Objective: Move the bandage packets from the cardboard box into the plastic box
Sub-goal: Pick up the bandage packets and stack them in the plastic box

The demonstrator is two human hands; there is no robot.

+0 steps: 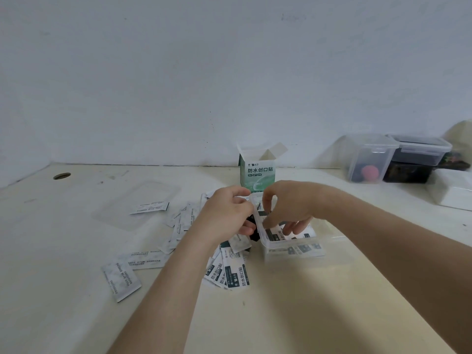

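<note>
The cardboard box (258, 172), white and green with its top flaps open, stands upright at the back of the table. In front of it sits the clear plastic box (293, 247) with several bandage packets inside. My right hand (286, 208) reaches into it, fingers curled over packets there. My left hand (226, 218) is at the box's left rim and grips a few packets (238, 242) against it. Several loose bandage packets (227, 273) lie scattered on the table to the left and in front.
A clear lid (138, 203) lies flat on the table at the left. Clear and dark lidded containers (367, 159) stand at the back right by the wall, with a white flat box (452, 192) beside them. A round hole (61, 176) is in the tabletop far left.
</note>
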